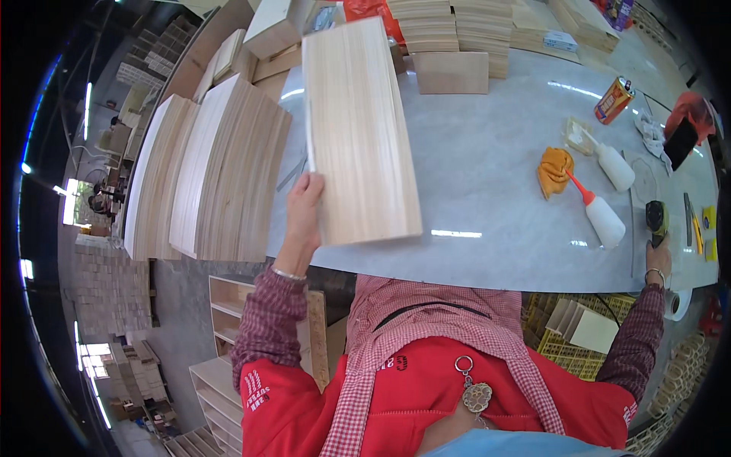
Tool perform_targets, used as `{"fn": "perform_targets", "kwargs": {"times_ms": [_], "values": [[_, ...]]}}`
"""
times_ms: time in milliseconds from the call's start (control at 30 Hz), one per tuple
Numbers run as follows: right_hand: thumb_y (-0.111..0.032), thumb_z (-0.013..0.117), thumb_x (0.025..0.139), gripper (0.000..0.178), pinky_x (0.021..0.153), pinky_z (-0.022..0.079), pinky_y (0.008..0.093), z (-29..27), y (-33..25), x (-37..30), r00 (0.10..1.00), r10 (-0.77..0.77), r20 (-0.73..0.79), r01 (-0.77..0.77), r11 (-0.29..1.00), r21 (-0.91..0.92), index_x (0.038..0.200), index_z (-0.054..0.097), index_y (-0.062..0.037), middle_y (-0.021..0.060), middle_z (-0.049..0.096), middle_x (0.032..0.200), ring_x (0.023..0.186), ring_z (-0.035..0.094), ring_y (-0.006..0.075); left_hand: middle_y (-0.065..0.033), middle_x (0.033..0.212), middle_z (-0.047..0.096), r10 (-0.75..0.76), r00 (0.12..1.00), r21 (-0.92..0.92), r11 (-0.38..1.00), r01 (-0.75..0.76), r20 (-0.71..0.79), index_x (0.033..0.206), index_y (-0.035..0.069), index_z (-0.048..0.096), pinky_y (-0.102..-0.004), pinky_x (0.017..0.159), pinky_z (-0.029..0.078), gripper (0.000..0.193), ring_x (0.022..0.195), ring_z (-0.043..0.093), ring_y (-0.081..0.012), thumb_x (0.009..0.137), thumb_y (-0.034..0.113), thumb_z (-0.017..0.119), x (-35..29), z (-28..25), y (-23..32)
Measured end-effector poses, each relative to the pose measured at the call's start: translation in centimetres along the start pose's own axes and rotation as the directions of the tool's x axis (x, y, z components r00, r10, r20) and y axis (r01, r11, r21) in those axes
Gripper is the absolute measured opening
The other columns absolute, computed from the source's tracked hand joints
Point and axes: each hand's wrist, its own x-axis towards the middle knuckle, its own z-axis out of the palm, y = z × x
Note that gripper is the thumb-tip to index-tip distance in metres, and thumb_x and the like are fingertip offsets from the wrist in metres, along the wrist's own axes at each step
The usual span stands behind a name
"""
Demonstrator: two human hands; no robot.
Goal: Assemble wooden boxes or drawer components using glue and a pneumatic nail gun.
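My left hand (304,204) grips the left edge of a pale wooden board (362,137), which is tilted up over the grey table. Far to the right, my right hand (659,261) is closed on a black and yellow-green power tool (656,218) at the table's right side. Its exact kind is hard to make out, and the fingers are partly hidden by the tool. Left of that tool lies a white squeeze bottle with a red nozzle (605,222), its tip against a crumpled orange cloth (555,171). A second white squeeze bottle (615,168) lies just beyond.
Tall stacks of boards (228,171) stand at the table's left, more board piles (480,30) at the back. A can (614,100), a phone (681,143) and a yellow cutter (697,232) lie on the right. Yellow crates (544,346) sit below the grey tabletop (495,198).
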Motion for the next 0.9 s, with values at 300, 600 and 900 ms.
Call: {"fn": "perform_targets", "kwargs": {"times_ms": [300, 600, 900], "values": [[-0.037, 0.064, 0.080, 0.074, 0.081, 0.048, 0.0445, -0.1, -1.3, -1.6, 1.000, -0.012, -0.011, 0.014, 0.987, 0.158, 0.142, 0.031, -0.0150, 0.0189, 0.062, 0.112, 0.098, 0.061, 0.0375, -0.0011, 0.079, 0.061, 0.294, 0.855, 0.354, 0.816, -0.458, 0.428, 0.092, 0.000, 0.065, -0.0204, 0.067, 0.042, 0.016, 0.072, 0.052, -0.0097, 0.086, 0.013, 0.058, -1.3, -2.9, 7.3], [-0.025, 0.063, 0.084, 0.057, 0.083, 0.047, 0.0383, -6.3, -4.8, -3.1, 0.973, -0.149, -0.176, 0.190, 0.950, 0.249, 0.135, 0.043, -0.0084, 0.0147, 0.059, 0.113, 0.097, 0.059, 0.0303, -0.0074, 0.070, 0.062, 0.108, 0.531, 0.485, 0.284, -0.827, 0.841, 0.080, 0.000, 0.065, -0.0315, 0.063, 0.042, 0.029, 0.063, 0.051, -0.0221, 0.079, 0.028, 0.059, 8.6, 7.8, 8.0], [-0.006, 0.062, 0.080, 0.037, 0.086, 0.044, 0.0334, -15.8, -25.4, -18.5, 0.672, -0.666, -0.325, 0.701, 0.430, 0.568, 0.116, 0.055, 0.0013, 0.0125, 0.058, 0.106, 0.093, 0.056, 0.0259, -0.0067, 0.075, 0.065, 0.272, 0.462, 0.345, 0.383, -0.857, 0.844, 0.086, 0.000, 0.066, -0.0297, 0.066, 0.044, 0.029, 0.067, 0.053, -0.0201, 0.085, 0.028, 0.058, 15.5, 11.9, 5.3]]}}
